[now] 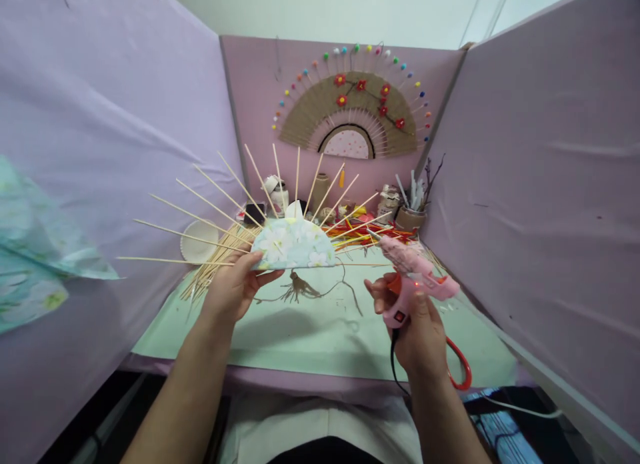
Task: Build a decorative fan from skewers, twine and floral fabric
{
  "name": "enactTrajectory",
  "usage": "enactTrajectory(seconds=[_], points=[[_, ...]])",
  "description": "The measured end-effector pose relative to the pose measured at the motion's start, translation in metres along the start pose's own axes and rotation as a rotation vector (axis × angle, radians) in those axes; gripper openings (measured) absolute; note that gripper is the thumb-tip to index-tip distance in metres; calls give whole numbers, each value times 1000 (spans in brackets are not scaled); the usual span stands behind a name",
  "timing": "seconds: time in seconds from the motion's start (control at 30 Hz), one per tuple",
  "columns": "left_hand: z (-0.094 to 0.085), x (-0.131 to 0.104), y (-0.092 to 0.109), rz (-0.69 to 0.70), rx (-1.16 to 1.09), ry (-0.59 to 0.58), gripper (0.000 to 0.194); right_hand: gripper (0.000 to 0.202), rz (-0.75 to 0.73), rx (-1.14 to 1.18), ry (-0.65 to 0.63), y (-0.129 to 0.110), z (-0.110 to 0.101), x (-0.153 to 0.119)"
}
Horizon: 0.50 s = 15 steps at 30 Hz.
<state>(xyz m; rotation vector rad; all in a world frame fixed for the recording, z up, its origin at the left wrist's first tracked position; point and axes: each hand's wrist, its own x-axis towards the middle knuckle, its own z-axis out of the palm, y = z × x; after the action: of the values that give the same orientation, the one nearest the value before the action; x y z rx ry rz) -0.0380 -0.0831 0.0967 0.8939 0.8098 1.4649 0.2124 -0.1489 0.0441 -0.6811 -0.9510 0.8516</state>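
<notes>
My left hand [243,284] grips the lower left corner of a half-round piece covered in pale blue flowered fabric [295,244], holding it above the table. Thin wooden sticks [230,201] fan out from its curved edge like rays. In my right hand [417,324] is a pink hot glue gun [413,267], its fingers around the handle and a small red light showing. The nozzle points up and left, close to the sticks on the right side. A black cord hangs from the handle. Below the fabric piece a brown twine tassel [299,287] lies on the table.
A finished-looking fan with red flowers [353,111] hangs on the back panel. Loose sticks [213,254] and a white bowl [199,241] lie left. Jars and a pot of glue sticks [411,217] stand behind. Red-handled scissors [460,364] lie near my right wrist. Flowered fabric [35,257] hangs left.
</notes>
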Motion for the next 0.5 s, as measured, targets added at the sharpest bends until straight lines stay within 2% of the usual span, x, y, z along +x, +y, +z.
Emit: enactTrajectory(seconds=[0.17,0.3,0.4,0.5], points=[[8,-1,16,62,98,-53,28,38,-38,79,-138,15,15,4],[16,-2,16,31,89,-46,26,42,-38,163,-244,16,29,5],[12,0,12,6,83,-11,24,43,-37,200,-158,8,26,10],[-2,4,11,8,68,37,25,40,-46,220,62,-8,5,22]])
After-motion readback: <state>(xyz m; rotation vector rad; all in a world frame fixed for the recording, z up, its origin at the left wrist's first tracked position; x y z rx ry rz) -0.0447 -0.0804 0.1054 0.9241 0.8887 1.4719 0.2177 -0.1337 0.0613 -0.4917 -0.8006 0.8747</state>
